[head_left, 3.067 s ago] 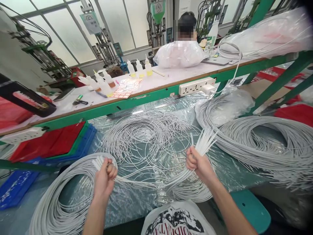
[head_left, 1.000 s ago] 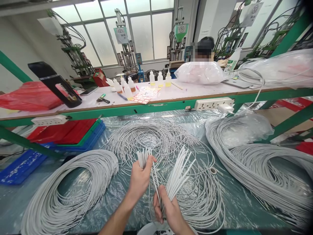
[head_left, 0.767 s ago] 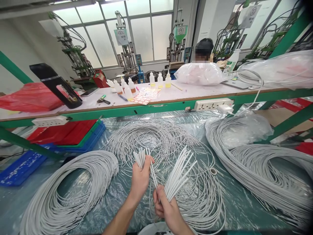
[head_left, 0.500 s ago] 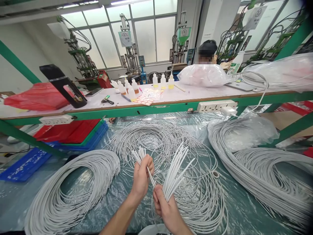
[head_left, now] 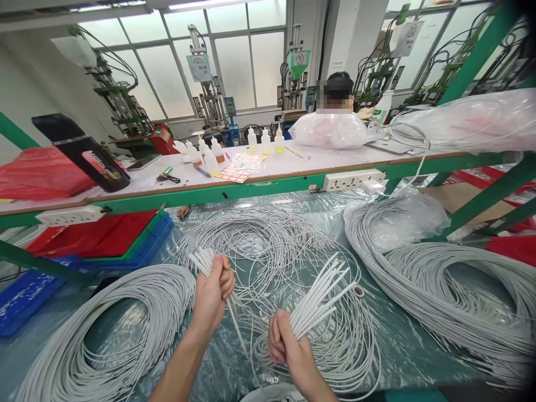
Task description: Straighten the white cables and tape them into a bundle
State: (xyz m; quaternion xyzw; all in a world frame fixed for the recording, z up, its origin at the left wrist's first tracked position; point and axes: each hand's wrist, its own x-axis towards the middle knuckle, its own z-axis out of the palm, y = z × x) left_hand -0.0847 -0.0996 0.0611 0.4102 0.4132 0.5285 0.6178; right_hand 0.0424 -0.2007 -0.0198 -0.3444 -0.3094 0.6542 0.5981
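My left hand (head_left: 214, 287) is closed around a small bunch of light grey cables (head_left: 202, 261), whose ends stick up past the fingers. One cable runs down out of this fist toward the table. In my right hand (head_left: 288, 340) is a thicker bunch of grey cables (head_left: 320, 296), with the ends fanned up and to the right. Below and between the hands lie loose loops of grey cable (head_left: 352, 357). A heap of tangled grey cables (head_left: 259, 229) spreads behind both hands.
Coils of cable lie on the left (head_left: 167, 290) and on the right (head_left: 402, 290). A green-framed shelf (head_left: 268, 187) crosses ahead, carrying a black bottle (head_left: 84, 156) and small dropper bottles (head_left: 265, 142). Trays (head_left: 104, 234) sit at left. A person (head_left: 338, 92) is beyond the shelf.
My hands have moved apart, the left one leftward with its bunch and the right one slightly to the right. The whole view has shifted a little.
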